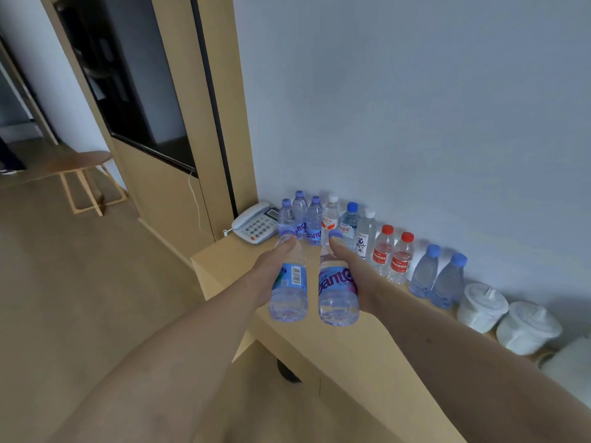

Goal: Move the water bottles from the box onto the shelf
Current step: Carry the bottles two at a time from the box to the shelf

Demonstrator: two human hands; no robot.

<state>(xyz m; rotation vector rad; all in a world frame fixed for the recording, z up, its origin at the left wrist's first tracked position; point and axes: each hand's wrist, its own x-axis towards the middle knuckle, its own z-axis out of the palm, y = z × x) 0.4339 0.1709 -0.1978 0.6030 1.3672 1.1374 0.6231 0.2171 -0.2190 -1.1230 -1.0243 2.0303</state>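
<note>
My left hand point(268, 266) grips a clear water bottle with a blue label and barcode point(289, 282). My right hand point(355, 270) grips a second bottle with a purple label point(337, 289). Both bottles tilt with their purple caps pointing away from me, held side by side above the wooden shelf point(319, 340). A row of several water bottles stands along the wall at the shelf's back: purple-capped ones point(311, 220), a blue-capped one point(350, 223), red-capped ones point(391, 254) and two blue-capped ones point(436, 276). The box is out of view.
A grey desk telephone point(256, 223) sits at the shelf's far left end, just beyond the held bottles. Two white lidded jars point(508, 318) stand at the right end of the row. A tall wooden cabinet point(166, 129) rises on the left, with a wooden stool point(86, 174) beyond.
</note>
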